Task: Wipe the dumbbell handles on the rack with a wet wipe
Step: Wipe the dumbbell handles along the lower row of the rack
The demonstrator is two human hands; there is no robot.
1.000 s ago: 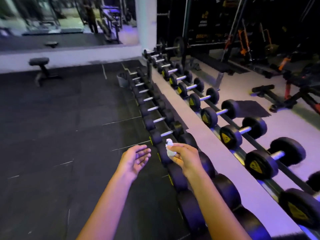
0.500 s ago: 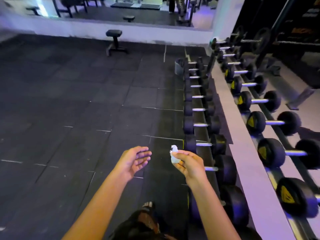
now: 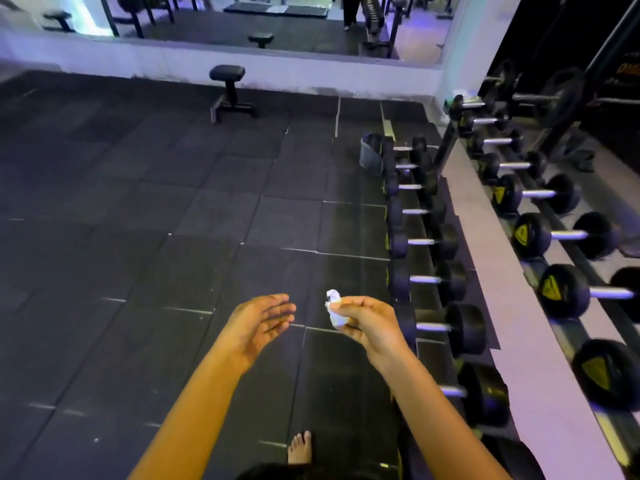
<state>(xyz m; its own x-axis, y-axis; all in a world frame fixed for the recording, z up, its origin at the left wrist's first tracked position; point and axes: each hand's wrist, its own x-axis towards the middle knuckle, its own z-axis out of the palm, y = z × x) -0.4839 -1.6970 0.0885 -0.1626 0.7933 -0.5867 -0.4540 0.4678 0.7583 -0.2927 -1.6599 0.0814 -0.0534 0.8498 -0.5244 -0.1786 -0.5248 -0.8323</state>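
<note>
I'm seeing the right hand (image 3: 367, 323) pinching a balled wet wipe (image 3: 334, 308) near the dumbbells (image 3: 465, 329), not touching them. The left hand (image 3: 259, 323) is hanging open, holding nothing. Yellow logos (image 3: 550, 287) are showing too blurred to read.

Dim gym under violet-tinged light; the dark floor (image 3: 173, 237) swallows detail, nearer dumbbells (image 3: 568, 292) smear with motion blur, and straight lines bow toward the edges

Lower part of the crumpled white wet wipe (image 3: 335, 308) is buried under the curled fingers of the right hand (image 3: 369, 322). The nearest black round-headed dumbbells (image 3: 562, 291) are smeared with blur, and the right edge chops off their far heads.
</note>
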